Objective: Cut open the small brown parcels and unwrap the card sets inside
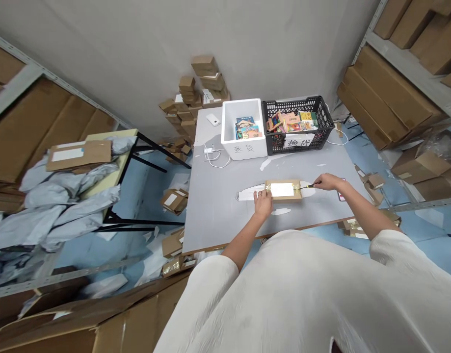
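Note:
A small cardboard box point(283, 196) with a white label and clear tape lies flat on the grey table point(218, 215). My left hand point(263, 204) grips its left end, with fingers bent over the edge. In my right hand point(327, 182) is a knife point(309, 186) with a dark handle, its fingers closed around it. The thin blade points left and meets the taped right end of the box; how deep it sits cannot be made out. A white paper or plastic piece point(247, 193) lies by the left end of the box.
Behind the box stand a white foam bin point(243, 149) and a black plastic crate point(273, 147), both holding colourful booklets. A white phone point(213, 119) and a charger with cable point(209, 151) lie at the left. Cardboard boxes point(173, 201) litter the floor; grey parcels point(30, 220) fill a side table.

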